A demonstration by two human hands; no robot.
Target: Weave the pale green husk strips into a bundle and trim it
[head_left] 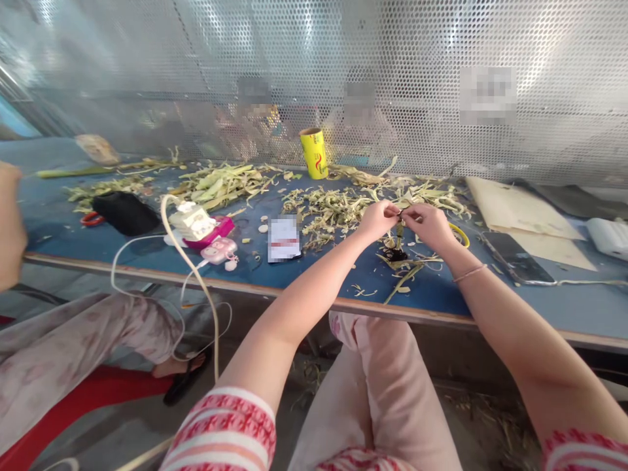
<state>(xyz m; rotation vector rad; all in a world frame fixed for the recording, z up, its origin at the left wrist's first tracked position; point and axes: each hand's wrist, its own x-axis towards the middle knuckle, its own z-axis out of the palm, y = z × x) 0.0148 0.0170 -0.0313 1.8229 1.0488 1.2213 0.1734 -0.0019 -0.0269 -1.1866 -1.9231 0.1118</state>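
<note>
While heaps of stripped husk (230,183) lie at eleven o'clock on the bench (73,239), the left hand (377,219) and right hand (428,224) pinch one small stalk (400,230) between them, dead ahead at twelve, seemingly only partly peeled.

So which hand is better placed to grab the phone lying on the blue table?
Probably the right hand: the phone lies just to its right, while the left hand would have to cross over. Both hands pinch a green stalk.
</note>
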